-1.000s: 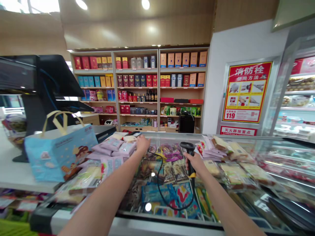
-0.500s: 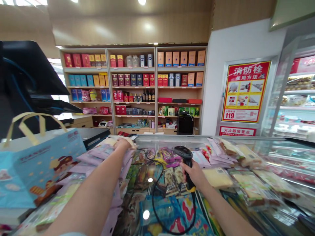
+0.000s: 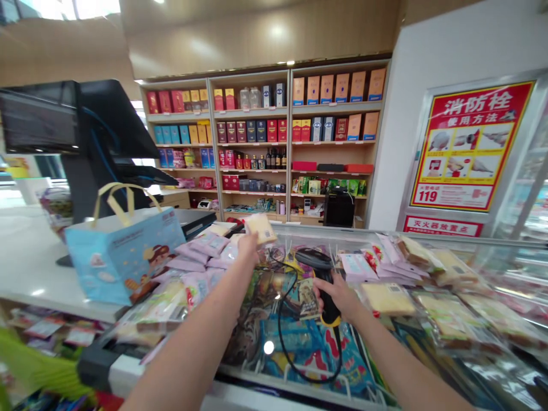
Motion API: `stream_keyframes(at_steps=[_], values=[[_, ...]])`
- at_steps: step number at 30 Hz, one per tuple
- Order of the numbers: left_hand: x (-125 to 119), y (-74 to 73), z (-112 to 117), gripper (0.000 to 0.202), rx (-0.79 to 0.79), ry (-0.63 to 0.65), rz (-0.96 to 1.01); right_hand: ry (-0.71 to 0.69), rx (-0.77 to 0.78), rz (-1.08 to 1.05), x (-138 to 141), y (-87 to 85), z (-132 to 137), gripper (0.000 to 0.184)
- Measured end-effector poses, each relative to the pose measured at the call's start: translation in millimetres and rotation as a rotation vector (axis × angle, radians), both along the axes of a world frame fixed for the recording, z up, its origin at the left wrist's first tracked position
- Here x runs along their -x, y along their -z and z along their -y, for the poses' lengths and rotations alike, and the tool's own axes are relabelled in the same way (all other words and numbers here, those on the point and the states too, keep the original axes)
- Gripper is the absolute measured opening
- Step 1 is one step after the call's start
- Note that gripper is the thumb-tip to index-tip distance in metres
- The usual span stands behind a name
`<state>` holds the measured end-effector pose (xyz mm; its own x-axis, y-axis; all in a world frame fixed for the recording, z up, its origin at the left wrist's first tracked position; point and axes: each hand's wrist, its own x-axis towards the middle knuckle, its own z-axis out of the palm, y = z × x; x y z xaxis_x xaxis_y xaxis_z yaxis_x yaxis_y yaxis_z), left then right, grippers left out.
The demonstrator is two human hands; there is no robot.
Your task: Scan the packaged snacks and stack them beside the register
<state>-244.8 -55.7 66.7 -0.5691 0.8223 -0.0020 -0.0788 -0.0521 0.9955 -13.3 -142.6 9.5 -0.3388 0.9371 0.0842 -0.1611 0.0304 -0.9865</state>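
Observation:
My left hand (image 3: 247,249) is raised over the counter, gripping a clear-wrapped pale cake packet (image 3: 260,228) by its lower edge. My right hand (image 3: 337,297) is wrapped around the handle of a black handheld barcode scanner (image 3: 322,279) with a yellow band near its base. Its coiled black cable (image 3: 286,337) loops down over the freezer's glass lid (image 3: 274,365). Pink wrapped packets (image 3: 201,257) are piled just left of my left hand. More wrapped cakes (image 3: 387,299) lie to the right of my right hand.
A light blue paper gift bag (image 3: 124,262) stands on the white counter (image 3: 29,257) at left, next to a black checkout screen (image 3: 81,131). Behind the freezer are wooden shelves (image 3: 257,142) of boxed goods and bottles. A red fire-hydrant poster (image 3: 471,145) hangs at right.
My left hand now holds a wrapped pale packet up, having moved off the pile. My view has swung, shifting the scene. The scanner stays in my right hand.

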Motion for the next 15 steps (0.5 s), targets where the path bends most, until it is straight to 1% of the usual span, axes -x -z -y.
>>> stream_keyframes(at_steps=[2,4,6,7,8,10,15], values=[[-12,23.6,14,0.029,-0.027,-0.006,0.08,-0.037,0.011,0.002,5,3.3,4,0.048],[-17,50.4,24,0.022,-0.112,-0.013,0.141,-0.066,0.016,0.013,9,8.4,6,0.046],[-16,73.1,29,0.019,-0.191,-0.009,0.083,-0.084,0.009,0.034,12,12.7,7,0.043],[-13,81.2,30,0.021,-0.216,-0.009,0.038,-0.09,0.001,0.049,13,13.9,7,0.041],[-10,86.8,30,0.023,-0.231,-0.014,0.001,-0.094,-0.007,0.064,14,14.4,8,0.039],[-4,91.7,28,0.025,-0.241,-0.014,-0.033,-0.093,-0.02,0.094,15,13.1,9,0.037],[-2,89.6,24,0.02,-0.221,0.03,-0.082,-0.11,-0.058,0.175,17,7.1,14,0.036]])
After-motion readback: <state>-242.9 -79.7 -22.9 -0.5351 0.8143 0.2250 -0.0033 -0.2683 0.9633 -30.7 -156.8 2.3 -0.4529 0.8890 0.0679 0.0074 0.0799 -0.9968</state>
